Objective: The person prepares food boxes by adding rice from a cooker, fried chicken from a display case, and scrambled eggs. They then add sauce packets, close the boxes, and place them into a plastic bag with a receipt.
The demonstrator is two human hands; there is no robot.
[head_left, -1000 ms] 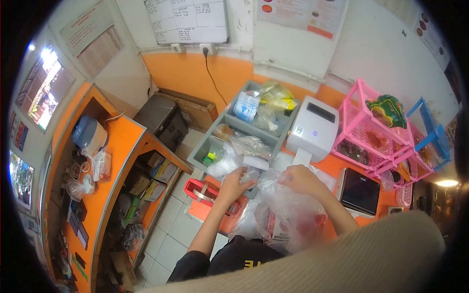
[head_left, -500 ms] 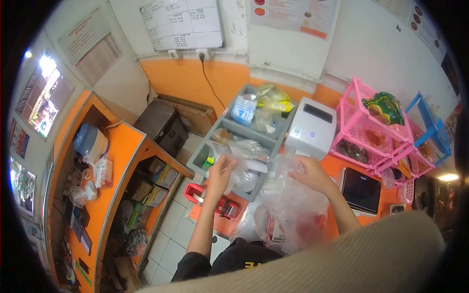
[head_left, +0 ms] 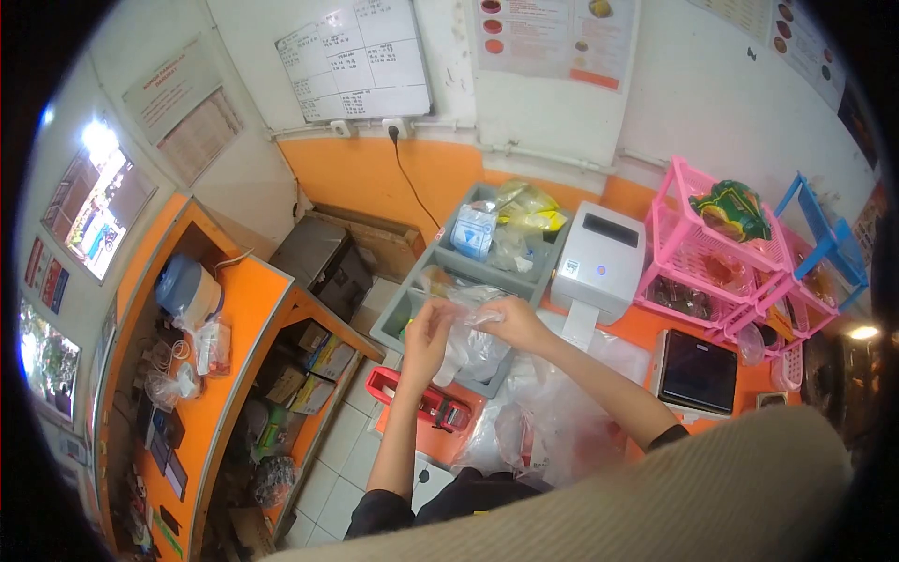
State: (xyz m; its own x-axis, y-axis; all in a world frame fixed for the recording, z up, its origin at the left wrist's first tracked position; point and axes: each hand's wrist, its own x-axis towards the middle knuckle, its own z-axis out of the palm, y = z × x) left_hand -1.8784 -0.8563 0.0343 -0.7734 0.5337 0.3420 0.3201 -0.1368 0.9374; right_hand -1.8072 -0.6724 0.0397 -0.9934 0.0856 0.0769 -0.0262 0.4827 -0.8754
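Note:
My left hand point(head_left: 426, 333) and my right hand point(head_left: 512, 321) are raised together over the grey tiered tray point(head_left: 420, 302), both gripping a small clear plastic bag point(head_left: 471, 347) that hangs between them. Below them on the orange counter lies a bigger clear plastic bag point(head_left: 552, 421) with red and white contents. A red tape dispenser point(head_left: 420, 400) sits at the counter's front edge, just under my left wrist.
A white label printer point(head_left: 601, 263) stands right of the grey tray. Pink baskets point(head_left: 716, 253) and a blue rack point(head_left: 829, 248) fill the right side. A dark tablet point(head_left: 695, 373) lies near them. An orange side counter point(head_left: 220, 318) with a blue-white device point(head_left: 185, 288) runs along the left.
My right hand left the big bag and moved left to meet my left hand. Both now hold a small clear bag lifted above the tray. The camera tilted slightly.

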